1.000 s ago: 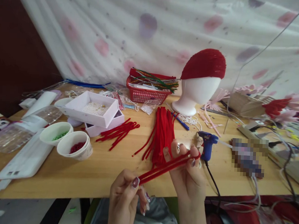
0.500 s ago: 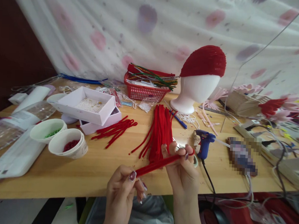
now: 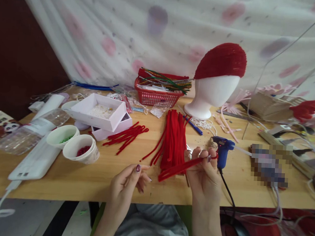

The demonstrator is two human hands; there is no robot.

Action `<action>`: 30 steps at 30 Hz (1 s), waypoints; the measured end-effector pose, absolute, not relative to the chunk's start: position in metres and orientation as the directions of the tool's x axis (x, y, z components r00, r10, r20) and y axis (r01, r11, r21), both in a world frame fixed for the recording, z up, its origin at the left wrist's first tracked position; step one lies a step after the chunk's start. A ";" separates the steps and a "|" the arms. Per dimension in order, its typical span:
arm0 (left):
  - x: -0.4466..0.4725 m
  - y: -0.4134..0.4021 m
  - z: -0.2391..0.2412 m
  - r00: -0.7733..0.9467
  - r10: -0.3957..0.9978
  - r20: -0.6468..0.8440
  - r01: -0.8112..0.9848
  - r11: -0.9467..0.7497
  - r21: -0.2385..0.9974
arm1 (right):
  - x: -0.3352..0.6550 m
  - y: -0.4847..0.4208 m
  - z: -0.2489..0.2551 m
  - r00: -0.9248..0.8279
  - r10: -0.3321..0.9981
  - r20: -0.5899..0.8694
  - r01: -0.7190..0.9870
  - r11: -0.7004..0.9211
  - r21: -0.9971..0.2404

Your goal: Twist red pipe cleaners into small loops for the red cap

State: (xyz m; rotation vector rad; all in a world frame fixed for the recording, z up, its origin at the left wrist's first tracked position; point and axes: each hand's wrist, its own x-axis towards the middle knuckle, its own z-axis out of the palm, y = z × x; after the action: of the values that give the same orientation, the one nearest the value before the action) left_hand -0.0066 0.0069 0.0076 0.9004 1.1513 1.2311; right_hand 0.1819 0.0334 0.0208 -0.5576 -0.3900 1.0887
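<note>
Slanting from two to eight o'clock in the head view, the long, folded red fuzzy stems (image 3: 178, 170) are clamped at their upper end by the right hand (image 3: 205, 177), their free end lying at three o'clock from the nearer, empty, loosely parted left hand (image 3: 125, 183).

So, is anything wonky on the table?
Yes: left of the middle, the top box looks askew. It sits crookedly on the lower box, their edges not lined up.
</note>
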 end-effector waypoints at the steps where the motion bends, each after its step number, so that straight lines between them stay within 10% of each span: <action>1: -0.005 0.007 0.008 -0.004 0.984 -0.175 -0.199 0.171 0.965 | 0.182 0.033 0.020 0.418 0.908 0.024 -0.720 0.347 -0.601; 8: 0.021 -0.001 0.015 0.244 0.949 -0.202 -0.188 0.250 0.950 | 0.180 0.032 0.015 0.429 0.903 0.004 -0.706 0.338 -0.622; 21: 0.034 -0.012 0.017 -0.006 0.994 -0.110 -0.311 0.103 0.945 | 0.168 0.028 0.020 0.451 0.892 0.039 -0.672 0.367 -0.643; 30: 0.024 -0.012 0.008 0.115 0.981 -0.156 -0.246 0.181 0.952 | 0.175 0.033 0.018 0.460 0.888 0.010 -0.674 0.357 -0.647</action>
State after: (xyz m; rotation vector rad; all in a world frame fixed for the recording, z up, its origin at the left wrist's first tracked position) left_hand 0.0236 -0.0118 0.0080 0.9408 1.0283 1.1283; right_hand 0.1750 0.0327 0.0177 -0.6260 -0.3928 1.0417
